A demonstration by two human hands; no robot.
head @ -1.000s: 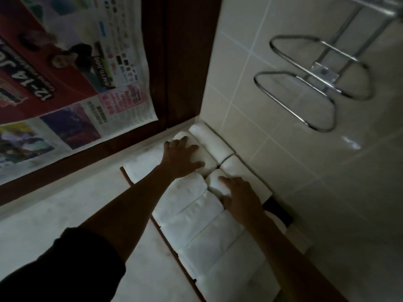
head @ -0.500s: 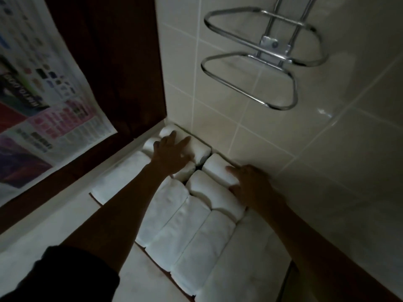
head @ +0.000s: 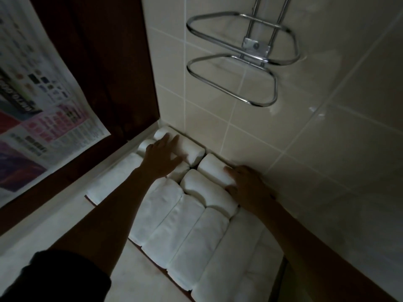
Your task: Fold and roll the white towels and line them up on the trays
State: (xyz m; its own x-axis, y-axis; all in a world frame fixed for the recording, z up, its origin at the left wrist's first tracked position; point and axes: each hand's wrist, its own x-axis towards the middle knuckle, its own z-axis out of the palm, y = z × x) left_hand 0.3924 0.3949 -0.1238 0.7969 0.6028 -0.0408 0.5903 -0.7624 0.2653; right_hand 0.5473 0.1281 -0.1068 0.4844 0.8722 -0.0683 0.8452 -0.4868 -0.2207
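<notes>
**At the Counter Corner: Seating the Rear Rolls**

Nearest the camera, a dark sleeve (head: 54, 277) covers the left upper arm above the pale counter (head: 130, 286). A thin brown tray (head: 152, 261) edge shows just beyond it; whether there is more than one tray cannot be told.

1. Contents, near bank. The near rolled towels (head: 176, 229) lie side by side and touching, long axes running from near-left to far-right. They cover the tray floor.
2. Contents, far bank. The rear rolls (head: 202, 192) lie crosswise to the near bank, long axes parallel to the tiled wall (head: 283, 149).
3. Right hand (head: 248, 186). It lies flat at the wall side, fingers straight and close together on the end of the wall roll (head: 212, 168), thumb against the roll next to it. This roll runs leftward from the fingertips, along the wall.
4. Left hand (head: 162, 158). It rests palm down with fingers lightly spread on the corner roll (head: 192, 149), which lies directly beneath and beyond the fingers, towards the corner.

Judgement: the coming move is likely a push along each roll's long axis to close the gap between corner roll and wall roll. The left hand is nearer the corner.

Farther off, a chrome rack (head: 239, 68) hangs on the wall; a newspaper (head: 43, 118) hangs at the left.
</notes>
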